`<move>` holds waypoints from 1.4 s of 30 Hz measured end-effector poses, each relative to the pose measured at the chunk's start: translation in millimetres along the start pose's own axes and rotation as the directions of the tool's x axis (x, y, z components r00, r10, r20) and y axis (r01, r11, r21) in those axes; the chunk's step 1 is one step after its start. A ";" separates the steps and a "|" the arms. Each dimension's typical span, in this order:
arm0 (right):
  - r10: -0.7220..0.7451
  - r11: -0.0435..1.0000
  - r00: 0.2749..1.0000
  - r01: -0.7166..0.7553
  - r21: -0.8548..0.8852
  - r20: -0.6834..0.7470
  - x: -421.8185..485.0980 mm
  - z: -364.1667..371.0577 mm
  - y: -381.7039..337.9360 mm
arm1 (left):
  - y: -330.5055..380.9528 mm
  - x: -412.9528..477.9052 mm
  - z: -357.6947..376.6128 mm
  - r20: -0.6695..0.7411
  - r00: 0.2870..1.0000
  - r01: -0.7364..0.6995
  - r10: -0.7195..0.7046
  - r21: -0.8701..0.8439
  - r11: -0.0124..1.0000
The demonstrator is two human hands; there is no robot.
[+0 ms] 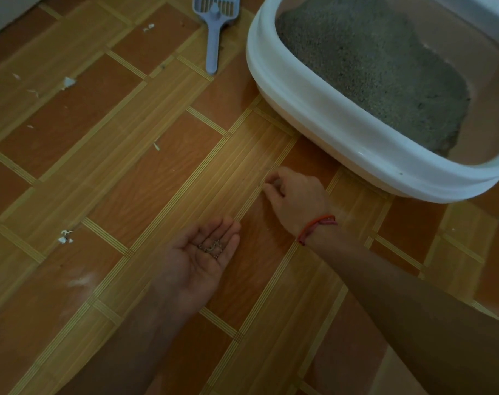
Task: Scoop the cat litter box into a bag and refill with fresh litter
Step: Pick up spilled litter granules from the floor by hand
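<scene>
A white litter box [314, 109] stands on the floor at the upper right, holding a mound of grey litter [370, 69]. A grey-blue slotted scoop [214, 29] lies on the floor to its left. My left hand [202, 258] lies palm up near the floor, fingers straight, with a few litter grains [212, 248] in the palm. My right hand [294, 198], a red string on its wrist, reaches down to the floor in front of the box, thumb and fingertips pinched together; what they hold is too small to tell.
The floor [128, 181] is wood-pattern vinyl in orange and tan blocks. Small white scraps [67, 82] lie scattered on its left side. A pale wall edge shows at the top left corner.
</scene>
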State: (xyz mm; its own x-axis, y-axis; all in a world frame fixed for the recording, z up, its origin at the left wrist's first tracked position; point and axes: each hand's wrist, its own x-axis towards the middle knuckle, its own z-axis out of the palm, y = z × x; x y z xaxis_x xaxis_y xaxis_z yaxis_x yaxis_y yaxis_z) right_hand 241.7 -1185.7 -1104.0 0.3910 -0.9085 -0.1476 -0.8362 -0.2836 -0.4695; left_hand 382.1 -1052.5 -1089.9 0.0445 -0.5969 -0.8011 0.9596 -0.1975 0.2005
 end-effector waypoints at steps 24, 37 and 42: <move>-0.050 0.950 0.990 0.088 -0.299 0.134 17.7 0.5 -18.9 | -0.5 3.3 -0.7 0.012 1.000 0.006 -0.006 -0.002 1.000; -0.234 0.971 0.952 0.218 0.098 0.196 -57.6 -13.7 -66.8 | -1.7 1.7 -3.1 0.060 0.998 -0.030 0.027 0.060 0.998; -0.248 0.964 0.943 0.217 0.152 0.223 -62.6 -10.0 -68.3 | -2.5 -0.6 -3.3 0.087 0.996 -0.008 0.001 0.077 0.997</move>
State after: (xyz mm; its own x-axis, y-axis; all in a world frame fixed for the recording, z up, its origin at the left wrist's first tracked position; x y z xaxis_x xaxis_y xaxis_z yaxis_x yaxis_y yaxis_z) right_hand 270.4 -1112.6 -1054.0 0.6614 -0.7180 -0.2169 -0.6628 -0.4242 -0.6170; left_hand 380.7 -1049.1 -1091.8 0.0213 -0.6622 -0.7490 0.9351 -0.2520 0.2493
